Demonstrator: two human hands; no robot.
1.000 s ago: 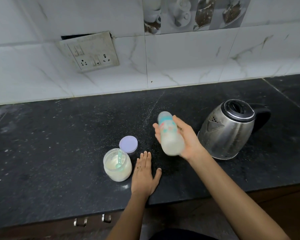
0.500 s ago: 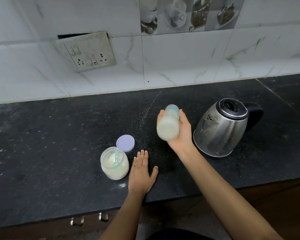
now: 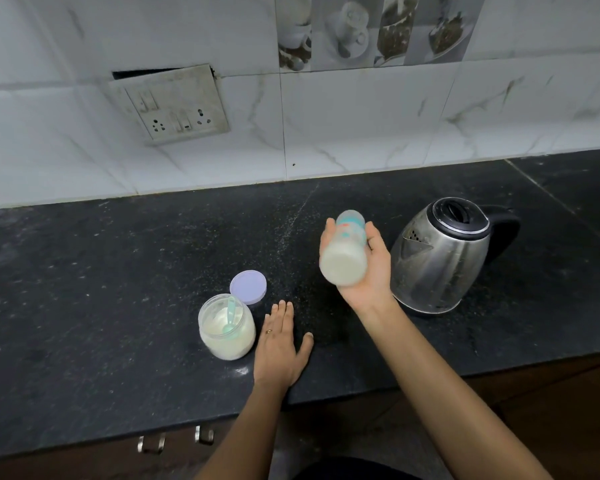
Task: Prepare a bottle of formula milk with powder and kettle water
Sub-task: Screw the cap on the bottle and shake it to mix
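The bottle (image 3: 343, 258) is swinging round, base now toward me, the right hand (image 3: 373, 275) curling its fingers round it above the countertop's (image 3: 84, 289) middle, likely shaking to mix. Near the front edge, the open powder jar (image 3: 226, 329) is standing beside the left hand (image 3: 278, 353), which is lying flat, fingers together, probably bracing.

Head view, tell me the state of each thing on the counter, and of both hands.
bottle: tilted, off the counter, milky liquid inside.
right hand: grips the bottle.
left hand: flat on the counter.
jar: upright, uncapped, scoop inside.
purple lid: off, lying beside the jar.
kettle: upright, top closed.
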